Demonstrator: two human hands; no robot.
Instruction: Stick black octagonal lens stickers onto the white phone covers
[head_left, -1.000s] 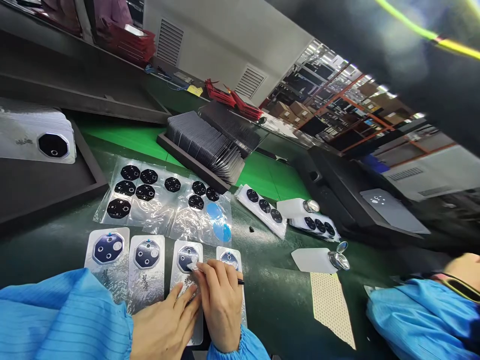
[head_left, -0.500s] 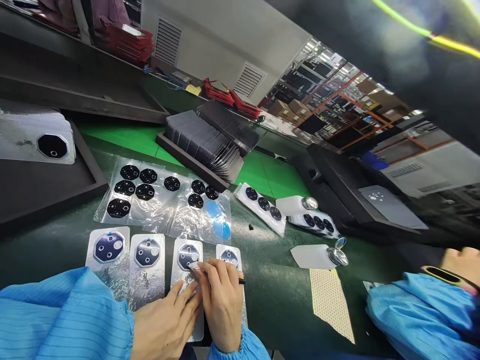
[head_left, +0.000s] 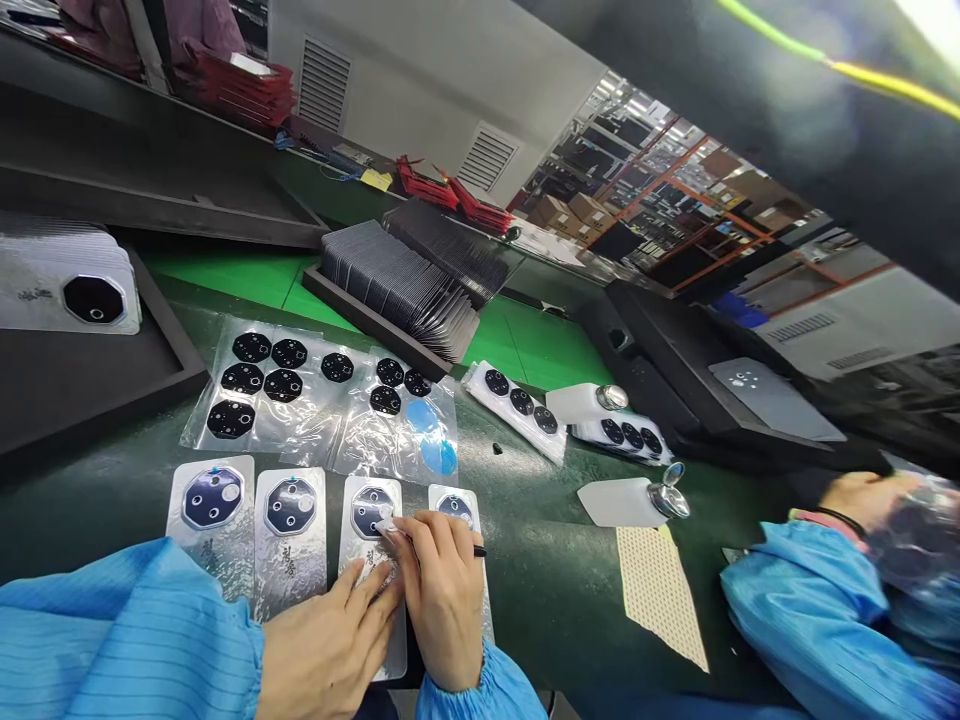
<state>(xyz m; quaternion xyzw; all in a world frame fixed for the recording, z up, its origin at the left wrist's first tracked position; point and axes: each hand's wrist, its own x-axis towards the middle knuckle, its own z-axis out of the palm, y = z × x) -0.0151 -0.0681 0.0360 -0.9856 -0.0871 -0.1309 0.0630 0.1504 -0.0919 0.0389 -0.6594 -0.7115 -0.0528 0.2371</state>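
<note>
Right hand (head_left: 437,590), pinching a white scrap (head_left: 386,526) on the third panel (head_left: 360,552) from left, screens part of the fourth panel (head_left: 455,506); left hand (head_left: 330,640), fingers extended, rests on the third. Beyond: sticker sheets (head_left: 315,402).

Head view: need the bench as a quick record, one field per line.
Left hand: fingers on third panel from left
Right hand: pinching small white piece at that panel's octagon
Panel row: four, octagons at far ends
Behind panels: plastic sheets with black octagons
Near bottle: white, metal lid raised
Co-worker: blue sleeve, right side
</note>
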